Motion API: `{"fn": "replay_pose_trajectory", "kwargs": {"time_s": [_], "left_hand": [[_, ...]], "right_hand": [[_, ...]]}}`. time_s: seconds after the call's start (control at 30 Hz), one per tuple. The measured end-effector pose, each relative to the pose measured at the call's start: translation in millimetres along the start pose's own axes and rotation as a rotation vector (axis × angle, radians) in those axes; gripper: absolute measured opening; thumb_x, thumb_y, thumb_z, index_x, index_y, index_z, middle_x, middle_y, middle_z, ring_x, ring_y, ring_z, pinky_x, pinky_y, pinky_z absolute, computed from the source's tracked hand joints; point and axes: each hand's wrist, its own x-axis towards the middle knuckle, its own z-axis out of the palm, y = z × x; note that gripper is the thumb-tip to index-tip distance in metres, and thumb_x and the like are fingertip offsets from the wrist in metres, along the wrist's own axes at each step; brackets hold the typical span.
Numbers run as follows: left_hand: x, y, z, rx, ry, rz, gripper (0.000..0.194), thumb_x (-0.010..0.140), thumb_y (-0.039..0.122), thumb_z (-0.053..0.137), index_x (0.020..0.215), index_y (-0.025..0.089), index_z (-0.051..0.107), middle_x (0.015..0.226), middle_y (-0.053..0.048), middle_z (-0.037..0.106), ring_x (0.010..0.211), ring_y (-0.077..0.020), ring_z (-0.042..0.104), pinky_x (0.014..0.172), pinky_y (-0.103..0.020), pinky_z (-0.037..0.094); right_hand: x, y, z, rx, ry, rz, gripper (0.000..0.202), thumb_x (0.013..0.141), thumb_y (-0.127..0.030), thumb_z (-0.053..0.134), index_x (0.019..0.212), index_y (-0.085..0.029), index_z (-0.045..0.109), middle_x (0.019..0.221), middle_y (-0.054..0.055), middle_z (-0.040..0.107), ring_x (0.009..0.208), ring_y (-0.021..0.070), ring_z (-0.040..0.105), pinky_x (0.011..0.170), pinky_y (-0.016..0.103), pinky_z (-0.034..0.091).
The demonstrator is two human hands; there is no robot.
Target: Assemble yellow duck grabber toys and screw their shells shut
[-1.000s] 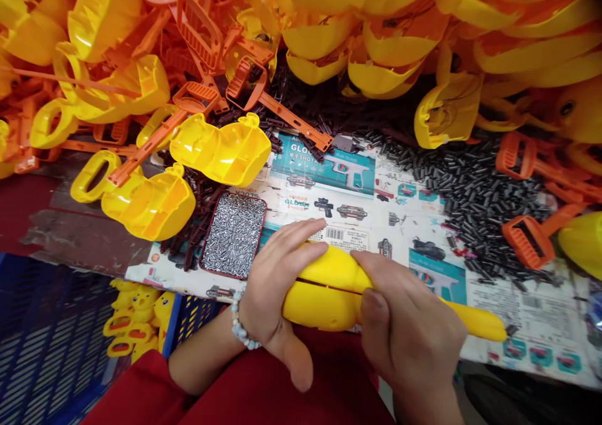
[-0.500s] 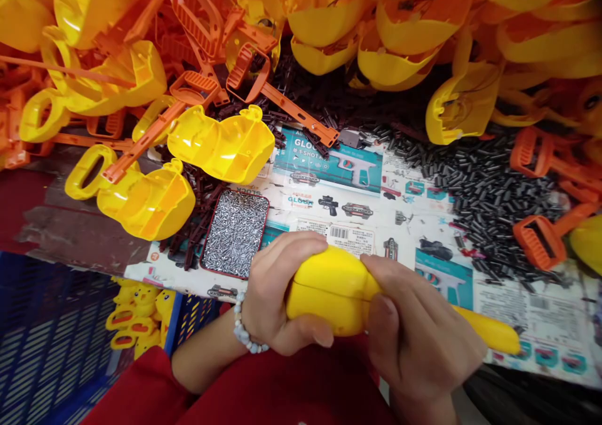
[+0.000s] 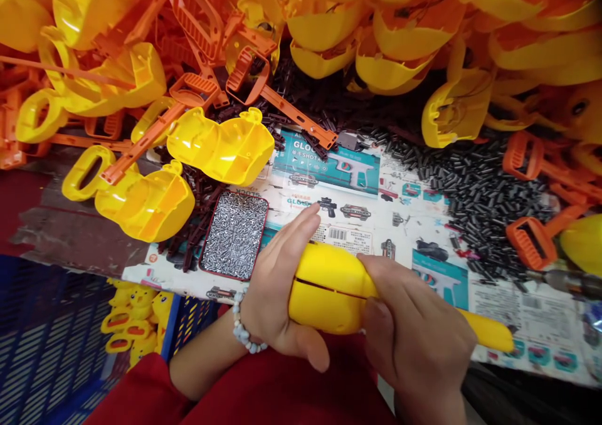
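My right hand (image 3: 416,325) is closed around a yellow plastic duck toy (image 3: 329,287) made of two shell halves. A dark gap runs along the seam between the halves. The toy's narrow end sticks out to the right, past my hand. At the toy's left end, my left hand (image 3: 282,293) rests its palm against the shell, fingers stretched and thumb spread away. Just beyond my left hand lies a red-rimmed tray (image 3: 201,263) of small silver screws (image 3: 236,234). Loose yellow half shells (image 3: 145,202) lie farther left, with an orange handle part (image 3: 155,133) across them.
Stacked yellow shells (image 3: 404,30) and orange parts fill the back. Small black cylinders (image 3: 493,205) are heaped at right, near a blurred metal-tipped tool (image 3: 571,281). Printed card (image 3: 348,212) covers the tabletop. A blue basket (image 3: 42,343) with yellow duck toys (image 3: 136,318) stands lower left.
My left fingers have straightened and lifted off the shell, the thumb swinging down and away. The seam now shows a wider dark gap. My right hand keeps its grip.
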Motion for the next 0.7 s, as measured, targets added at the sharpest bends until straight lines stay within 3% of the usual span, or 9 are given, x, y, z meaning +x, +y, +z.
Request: {"fn": "replay_pose_trajectory", "kwargs": {"time_s": [0.13, 0.23, 0.43, 0.57, 0.7], "left_hand": [[2, 6, -1.1, -0.005, 0.013, 0.054, 0.062, 0.084, 0.067, 0.045, 0.120, 0.017, 0.055, 0.108, -0.013, 0.063, 0.102, -0.0271, 0.062, 0.090, -0.042, 0.051], [4, 6, -1.5, 0.002, 0.019, 0.072, 0.050, 0.087, 0.055, 0.046, 0.116, 0.015, 0.055, 0.104, -0.013, 0.063, 0.099, -0.0261, 0.062, 0.086, -0.041, 0.052], [5, 4, -2.1, 0.049, -0.024, 0.045, 0.061, 0.087, 0.061, 0.044, 0.122, 0.011, 0.051, 0.115, -0.018, 0.060, 0.108, -0.0286, 0.058, 0.094, -0.042, 0.047], [8, 4, 1.0, 0.036, 0.029, 0.042, 0.045, 0.090, 0.048, 0.044, 0.113, 0.011, 0.056, 0.101, -0.014, 0.063, 0.096, -0.0242, 0.062, 0.085, -0.037, 0.050], [11, 4, 3.4, 0.044, 0.050, 0.002, 0.043, 0.090, 0.048, 0.043, 0.109, 0.012, 0.056, 0.099, -0.013, 0.064, 0.093, -0.0237, 0.061, 0.083, -0.037, 0.050]], "right_hand": [[0, 0, 0, 0.010, 0.001, -0.002, 0.032, 0.098, -0.022, 0.033, 0.108, -0.005, 0.059, 0.101, 0.012, 0.063, 0.097, 0.0219, 0.061, 0.090, 0.029, 0.047], [0, -1, 1, 0.024, 0.030, 0.031, 0.029, 0.097, -0.019, 0.036, 0.106, -0.006, 0.060, 0.100, 0.011, 0.064, 0.097, 0.0213, 0.062, 0.091, 0.029, 0.046], [1, -1, 2, 0.021, 0.065, 0.051, 0.027, 0.097, -0.018, 0.038, 0.105, -0.008, 0.062, 0.097, 0.010, 0.065, 0.094, 0.0207, 0.063, 0.089, 0.029, 0.048], [3, -1, 4, 0.038, 0.082, 0.081, 0.024, 0.097, -0.017, 0.040, 0.102, -0.010, 0.062, 0.097, 0.008, 0.066, 0.092, 0.0200, 0.063, 0.085, 0.028, 0.049], [9, 0, 6, 0.065, 0.077, 0.127, 0.024, 0.097, -0.019, 0.040, 0.097, -0.010, 0.062, 0.094, 0.006, 0.066, 0.086, 0.0187, 0.063, 0.081, 0.028, 0.047]]}}
